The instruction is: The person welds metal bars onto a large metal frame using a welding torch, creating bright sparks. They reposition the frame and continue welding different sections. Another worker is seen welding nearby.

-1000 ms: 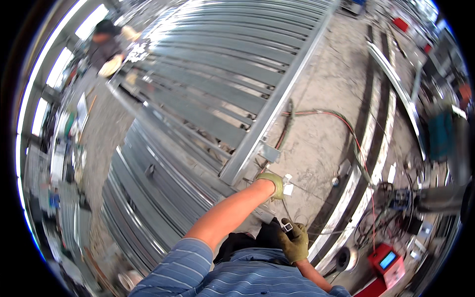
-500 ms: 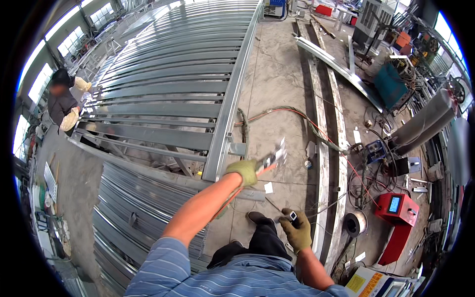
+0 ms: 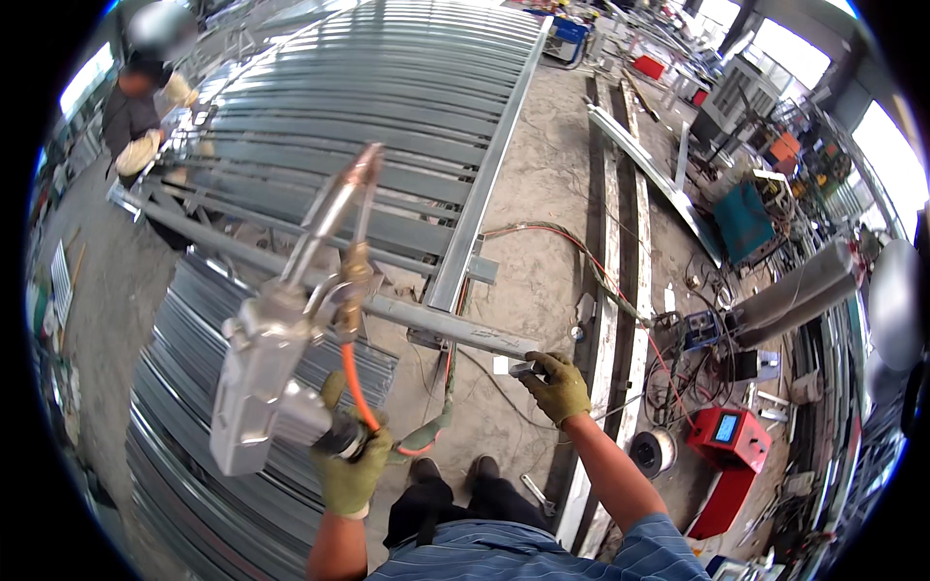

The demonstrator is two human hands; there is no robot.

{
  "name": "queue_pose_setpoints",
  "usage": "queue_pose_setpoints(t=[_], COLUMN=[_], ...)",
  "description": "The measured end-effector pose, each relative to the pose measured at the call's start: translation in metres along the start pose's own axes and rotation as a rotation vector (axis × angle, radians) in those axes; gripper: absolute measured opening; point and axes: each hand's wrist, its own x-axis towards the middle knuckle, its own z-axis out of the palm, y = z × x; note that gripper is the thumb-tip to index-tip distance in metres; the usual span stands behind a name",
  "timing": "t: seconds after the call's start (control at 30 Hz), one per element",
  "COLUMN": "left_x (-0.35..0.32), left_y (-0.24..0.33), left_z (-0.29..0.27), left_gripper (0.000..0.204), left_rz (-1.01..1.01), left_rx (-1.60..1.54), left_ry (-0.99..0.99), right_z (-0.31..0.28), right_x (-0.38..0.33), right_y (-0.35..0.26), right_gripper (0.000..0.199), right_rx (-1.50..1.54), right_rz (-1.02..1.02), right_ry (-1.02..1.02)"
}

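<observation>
My left hand (image 3: 354,476), in an olive work glove, is closed round the black grip of a silver welding torch (image 3: 260,373). The torch stands raised near the camera, its long nozzle slanting up and an orange hose (image 3: 358,387) curving down from it. My right hand (image 3: 562,391), gloved alike, pinches a short piece of square metal tube (image 3: 524,370) beside the right end of a grey rail (image 3: 465,331). Whether the piece touches the rail, I cannot tell. Beyond lies a large slatted metal frame (image 3: 387,121), partly hidden by the torch.
A co-worker (image 3: 136,121) in light gloves stands at the frame's far left. Stacked metal profiles (image 3: 184,407) lie below the rail. Cables and hoses (image 3: 572,242) cross the floor. At right are white-marked beams (image 3: 620,320), a wire spool (image 3: 654,453) and a red machine (image 3: 727,436).
The torch in my left hand has swung left and up close to the camera. My right hand has moved up to the rail's end with the tube piece.
</observation>
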Motion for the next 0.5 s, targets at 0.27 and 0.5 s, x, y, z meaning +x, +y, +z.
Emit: queue_pose_setpoints(t=[0.27,0.5], left_x=[-0.073,-0.1], left_y=[-0.017,-0.066], left_z=[-0.031,-0.065], left_gripper=[0.031,0.047], left_rz=[-0.085,-0.463], left_rx=[0.022,0.13], left_ry=[0.32,0.058], right_z=[0.006,-0.002], right_x=[0.022,0.034], right_y=[0.012,0.004], right_gripper=[0.037,0.038], right_rx=[-0.212,-0.402], right_rz=[-0.085,-0.104], right_ry=[-0.006,-0.129])
